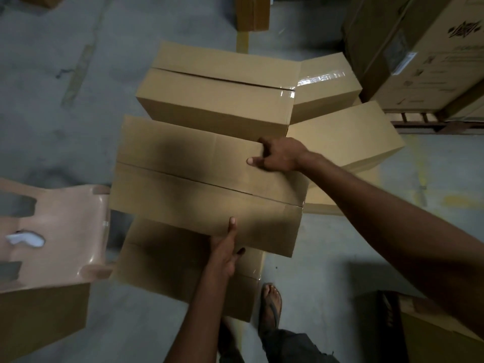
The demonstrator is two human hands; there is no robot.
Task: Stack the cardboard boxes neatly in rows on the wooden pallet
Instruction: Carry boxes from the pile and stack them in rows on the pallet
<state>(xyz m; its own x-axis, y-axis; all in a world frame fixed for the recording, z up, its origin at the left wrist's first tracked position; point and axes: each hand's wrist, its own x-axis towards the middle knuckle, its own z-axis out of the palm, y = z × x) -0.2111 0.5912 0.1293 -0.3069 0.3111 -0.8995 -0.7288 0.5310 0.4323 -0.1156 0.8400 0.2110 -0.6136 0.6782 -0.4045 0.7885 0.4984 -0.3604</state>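
Left hand [225, 248] clamped under near edge, right hand [280, 157] hooked over far edge of long taped carton [199, 187], poised above lower carton [162, 268], just beside far carton [217, 98]. Likely light, rigid, smooth-faced; best held at opposite edges.

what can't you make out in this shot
Head view only.
- Under the stacked boxes: hidden by them, so no pallet shows there.
- Fingers of the left hand: hidden beneath the held box.
- Print on the big carton, upper right: blurred, too small to read.
- Whether the held box rests on the lower box: cannot tell.
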